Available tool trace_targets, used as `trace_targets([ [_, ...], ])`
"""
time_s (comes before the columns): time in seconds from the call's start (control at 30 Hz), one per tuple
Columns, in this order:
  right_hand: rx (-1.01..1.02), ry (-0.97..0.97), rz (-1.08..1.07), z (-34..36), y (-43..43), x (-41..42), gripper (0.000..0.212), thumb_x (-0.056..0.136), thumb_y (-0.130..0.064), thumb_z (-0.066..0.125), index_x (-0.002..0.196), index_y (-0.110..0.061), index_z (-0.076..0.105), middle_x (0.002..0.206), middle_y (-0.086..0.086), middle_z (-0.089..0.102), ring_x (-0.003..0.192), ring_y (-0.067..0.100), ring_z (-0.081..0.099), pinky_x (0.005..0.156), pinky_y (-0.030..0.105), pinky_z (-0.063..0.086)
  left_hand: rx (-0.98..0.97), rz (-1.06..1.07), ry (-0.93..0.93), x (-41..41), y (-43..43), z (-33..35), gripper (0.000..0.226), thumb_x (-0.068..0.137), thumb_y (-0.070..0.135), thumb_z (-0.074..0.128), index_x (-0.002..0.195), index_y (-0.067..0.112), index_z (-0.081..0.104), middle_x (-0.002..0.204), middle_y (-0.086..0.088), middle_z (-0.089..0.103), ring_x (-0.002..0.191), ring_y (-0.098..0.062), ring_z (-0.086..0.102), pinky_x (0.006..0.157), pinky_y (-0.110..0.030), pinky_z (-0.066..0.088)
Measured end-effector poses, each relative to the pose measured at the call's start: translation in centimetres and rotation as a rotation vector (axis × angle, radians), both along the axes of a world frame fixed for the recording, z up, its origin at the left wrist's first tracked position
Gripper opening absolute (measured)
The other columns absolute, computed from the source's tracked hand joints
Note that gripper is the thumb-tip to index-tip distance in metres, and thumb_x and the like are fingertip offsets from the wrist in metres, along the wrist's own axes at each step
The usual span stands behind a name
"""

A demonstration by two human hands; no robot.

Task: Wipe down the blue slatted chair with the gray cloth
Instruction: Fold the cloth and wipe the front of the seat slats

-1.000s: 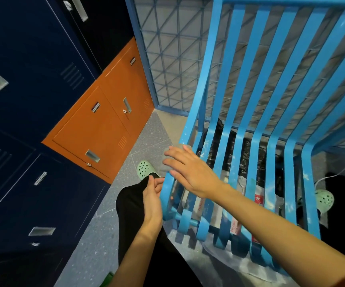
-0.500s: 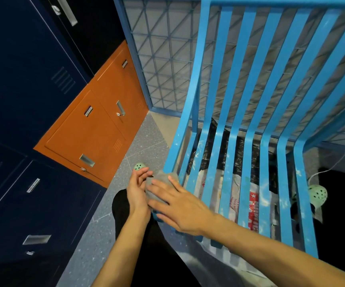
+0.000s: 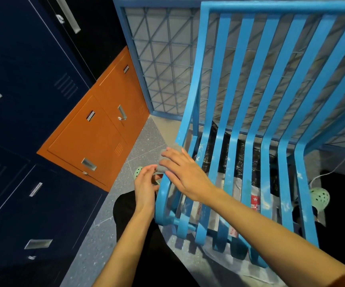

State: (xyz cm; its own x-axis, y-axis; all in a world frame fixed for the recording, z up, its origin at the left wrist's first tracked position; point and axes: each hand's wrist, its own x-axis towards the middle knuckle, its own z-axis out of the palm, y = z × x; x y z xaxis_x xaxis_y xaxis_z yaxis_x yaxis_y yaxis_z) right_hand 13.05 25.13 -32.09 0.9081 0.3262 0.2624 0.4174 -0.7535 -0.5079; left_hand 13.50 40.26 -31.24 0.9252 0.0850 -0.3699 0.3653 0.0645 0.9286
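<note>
The blue slatted chair (image 3: 250,141) fills the right half of the view, its slats curving from backrest down into the seat. A small gray cloth (image 3: 170,150) lies against the seat's leftmost slat. My right hand (image 3: 183,172) lies over the cloth with fingers stretched flat, pressing it to that slat. My left hand (image 3: 145,186) is just left of the slat, fingers curled at the cloth's lower edge; the cloth is mostly hidden under both hands.
Dark blue lockers (image 3: 22,100) and an orange cabinet (image 3: 93,137) stand to the left, a blue wire-mesh panel (image 3: 163,65) behind the chair. Plastic bags lie under the seat (image 3: 256,201). Mint green clogs (image 3: 319,196) and black trouser legs are on the speckled floor.
My right hand and the cloth slid up the leftmost slat from the front edge toward the seat bend. My left hand stayed beside it at the slat.
</note>
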Motion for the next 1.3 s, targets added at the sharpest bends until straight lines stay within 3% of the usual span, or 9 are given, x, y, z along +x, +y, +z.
trace_targets([
  [0.1, 0.051, 0.041, -0.058, -0.5, 1.4, -2.0, 0.039, 0.105, -0.031, 0.039, 0.141, -0.018, 0.046, 0.158, 0.001, 0.028, 0.15, 0.015, 0.01, 0.122, 0.047, 0.015, 0.063, -0.015, -0.037, 0.6, -0.8, 0.3, 0.02, 0.1, 0.016, 0.047, 0.097, 0.012, 0.066, 0.092, -0.001, 0.069, 0.083, -0.006, 0.064, 0.068, -0.019, 0.05],
  [0.23, 0.026, 0.061, 0.038, -1.0, 1.2, -3.7, 0.045, 0.106, -0.031, 0.037, 0.149, -0.019, 0.037, 0.162, 0.0, 0.016, 0.151, 0.014, 0.002, 0.122, 0.047, 0.014, 0.089, -0.022, -0.052, 2.1, -1.3, 0.7, 0.022, 0.099, 0.012, 0.047, 0.097, 0.01, 0.068, 0.093, -0.007, 0.07, 0.088, -0.017, 0.064, 0.078, -0.03, 0.052],
  [0.3, 0.005, 0.054, 0.1, -1.1, 0.2, -3.0, 0.045, 0.106, -0.031, 0.035, 0.149, -0.019, 0.036, 0.162, 0.0, 0.017, 0.151, 0.015, 0.005, 0.121, 0.048, 0.017, 0.092, -0.02, -0.063, 2.4, -1.4, 0.7, 0.023, 0.099, 0.012, 0.046, 0.099, 0.009, 0.069, 0.098, -0.01, 0.07, 0.092, -0.02, 0.065, 0.082, -0.035, 0.052],
  [0.47, -0.041, 0.047, 0.031, -1.1, -2.1, 0.6, 0.044, 0.106, -0.036, 0.029, 0.147, -0.021, 0.038, 0.161, -0.001, 0.022, 0.15, 0.015, 0.01, 0.116, 0.05, 0.025, 0.18, -0.037, -0.132, 1.7, -2.5, 0.4, 0.025, 0.104, 0.023, 0.041, 0.109, 0.021, 0.066, 0.102, 0.005, 0.07, 0.096, -0.008, 0.064, 0.08, -0.023, 0.047],
  [0.63, 0.028, 0.048, -0.1, -0.7, -1.9, 1.7, 0.039, 0.106, -0.03, 0.035, 0.144, -0.022, 0.042, 0.159, -0.004, 0.024, 0.15, 0.012, 0.01, 0.117, 0.054, 0.022, 0.294, -0.068, -0.189, 1.5, -2.6, 0.3, 0.028, 0.105, 0.032, 0.038, 0.113, 0.025, 0.064, 0.101, 0.007, 0.068, 0.095, -0.009, 0.064, 0.084, -0.03, 0.05],
  [0.77, 0.104, 0.097, -0.189, -0.5, 0.9, -1.3, 0.044, 0.105, -0.031, 0.037, 0.149, -0.022, 0.035, 0.163, -0.004, 0.015, 0.151, 0.01, 0.001, 0.121, 0.052, 0.013, 0.3, -0.092, -0.211, 1.8, -2.6, 0.2, 0.029, 0.105, 0.027, 0.038, 0.115, 0.021, 0.064, 0.109, 0.005, 0.068, 0.102, -0.008, 0.063, 0.085, -0.026, 0.048],
  [0.9, -0.003, 0.063, -0.075, -1.0, 0.8, -3.6, 0.046, 0.106, -0.032, 0.033, 0.152, -0.023, 0.031, 0.164, -0.004, 0.009, 0.151, 0.011, -0.002, 0.122, 0.049, 0.006, 0.294, -0.108, -0.199, 2.0, -2.6, -0.3, 0.032, 0.105, 0.03, 0.036, 0.118, 0.023, 0.064, 0.113, 0.004, 0.068, 0.106, -0.012, 0.063, 0.091, -0.031, 0.05],
  [1.07, -0.158, 0.039, 0.043, -1.1, -2.9, 0.1, 0.047, 0.106, -0.035, 0.028, 0.152, -0.027, 0.029, 0.164, -0.004, 0.011, 0.151, 0.012, -0.001, 0.122, 0.052, 0.003, 0.314, -0.102, -0.246, 1.4, -2.8, 0.3, 0.033, 0.107, 0.027, 0.033, 0.114, 0.022, 0.064, 0.105, 0.01, 0.067, 0.096, -0.001, 0.063, 0.08, -0.018, 0.048],
  [1.3, -0.111, 0.067, -0.147, 0.2, -5.1, 5.5, 0.042, 0.106, -0.035, 0.032, 0.147, -0.027, 0.039, 0.161, -0.005, 0.019, 0.15, 0.015, 0.011, 0.118, 0.059, 0.014, 0.4, -0.105, -0.225, 1.6, -2.8, 0.2, 0.035, 0.106, 0.034, 0.03, 0.109, 0.025, 0.064, 0.107, 0.012, 0.066, 0.088, -0.001, 0.062, 0.082, -0.031, 0.051],
])
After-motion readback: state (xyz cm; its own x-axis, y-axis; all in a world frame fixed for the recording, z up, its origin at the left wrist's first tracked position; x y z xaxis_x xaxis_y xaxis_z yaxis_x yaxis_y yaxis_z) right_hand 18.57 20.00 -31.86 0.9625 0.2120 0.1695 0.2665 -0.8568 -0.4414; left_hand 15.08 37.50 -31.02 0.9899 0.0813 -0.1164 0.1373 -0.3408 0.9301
